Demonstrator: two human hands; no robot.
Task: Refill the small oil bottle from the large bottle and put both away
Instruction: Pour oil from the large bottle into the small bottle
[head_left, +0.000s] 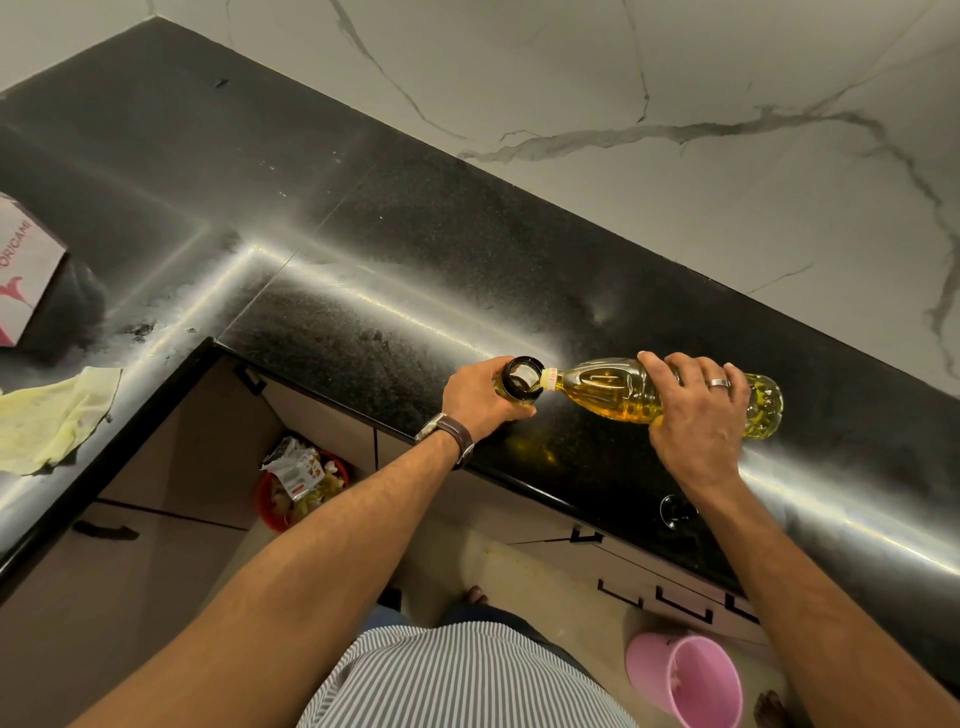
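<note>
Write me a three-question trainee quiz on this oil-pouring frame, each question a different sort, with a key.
1. True or false: the large bottle stands upright on the counter.
2. Which hand steadies the small bottle? A) left hand B) right hand C) neither
3. Fill in: the bucket on the floor at lower right is ___.

Key: 1 false, it is tipped on its side with its neck at the small bottle's mouth; 2 A; 3 pink.
</note>
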